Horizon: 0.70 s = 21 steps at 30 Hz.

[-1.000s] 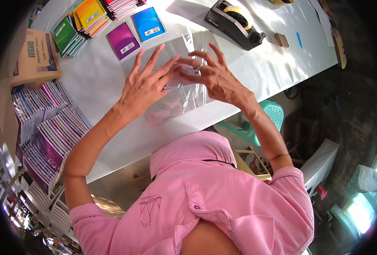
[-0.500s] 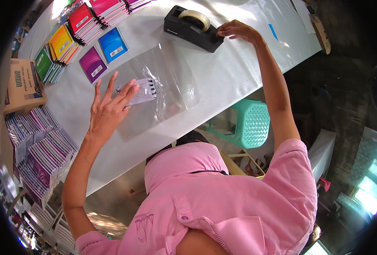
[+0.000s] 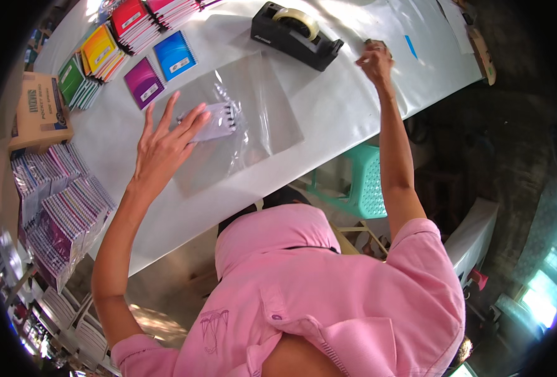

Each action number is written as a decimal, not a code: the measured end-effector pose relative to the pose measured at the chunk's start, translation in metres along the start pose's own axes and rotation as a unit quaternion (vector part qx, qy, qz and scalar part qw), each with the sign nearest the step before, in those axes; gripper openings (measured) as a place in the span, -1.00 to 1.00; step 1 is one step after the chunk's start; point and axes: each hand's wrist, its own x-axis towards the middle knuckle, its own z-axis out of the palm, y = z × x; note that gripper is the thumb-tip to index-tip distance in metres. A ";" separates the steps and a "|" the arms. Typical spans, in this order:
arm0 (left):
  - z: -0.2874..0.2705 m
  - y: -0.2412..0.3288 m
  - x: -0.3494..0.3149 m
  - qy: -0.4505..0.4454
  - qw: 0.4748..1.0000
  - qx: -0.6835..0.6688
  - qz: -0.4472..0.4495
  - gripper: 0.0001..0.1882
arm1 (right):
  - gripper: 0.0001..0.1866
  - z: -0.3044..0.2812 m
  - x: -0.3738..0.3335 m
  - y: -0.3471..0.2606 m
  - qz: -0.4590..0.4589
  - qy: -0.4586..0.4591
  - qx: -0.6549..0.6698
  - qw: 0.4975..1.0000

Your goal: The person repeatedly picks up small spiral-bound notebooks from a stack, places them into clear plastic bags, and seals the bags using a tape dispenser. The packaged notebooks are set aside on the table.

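My left hand (image 3: 167, 139) is open, fingers spread, with its fingertips resting on a small spiral-bound notebook (image 3: 219, 124) seen through clear plastic. The notebook's pale cover and dark spiral loops show beside my fingers. Around it a large clear plastic bag (image 3: 272, 125) spreads over the table. My right hand (image 3: 376, 61) is raised to the right of a black tape dispenser (image 3: 294, 41), its thumb and fingers pinched together. Anything between those fingertips is too small and blurred to make out. A roll of tape (image 3: 296, 23) sits in the dispenser.
A purple notebook (image 3: 144, 83) and a blue notebook (image 3: 175, 54) lie beyond my left hand, near stacks of yellow notebooks (image 3: 99, 49) and other colours. A cardboard box (image 3: 39, 107) and wrapped notebook packs (image 3: 68, 220) stand at left. A green stool (image 3: 371, 182) is by the table's edge.
My right hand has left the dispenser's front end and moved to the right, fingers drawn together. My left hand stays on the wrapped notebook. The whole view has shifted slightly.
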 end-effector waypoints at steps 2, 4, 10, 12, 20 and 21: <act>0.000 -0.002 -0.006 0.005 1.000 0.000 -0.005 -0.20 | -0.83 -0.026 -0.026 -0.061 0.125 0.077 -0.107 0.983; 0.003 -0.002 -0.006 0.019 1.000 -0.001 -0.001 -0.22 | -0.74 -0.043 -0.053 -0.123 0.223 -0.086 0.312 0.920; 0.009 -0.007 -0.013 0.037 0.999 0.010 0.005 -0.33 | -0.68 -0.062 -0.139 -0.356 0.290 -0.224 0.602 0.709; 0.012 -0.007 -0.012 0.038 0.999 0.006 0.008 -0.33 | -0.68 -0.040 -0.158 -0.378 0.325 -0.191 0.591 0.713; 0.019 -0.025 -0.014 0.025 0.998 -0.042 0.041 -0.35 | -0.64 0.013 -0.195 -0.395 0.368 -0.066 0.560 0.739; 0.017 -0.025 -0.010 0.024 0.996 -0.088 0.016 -0.33 | -0.64 0.015 -0.197 -0.395 0.367 -0.060 0.557 0.742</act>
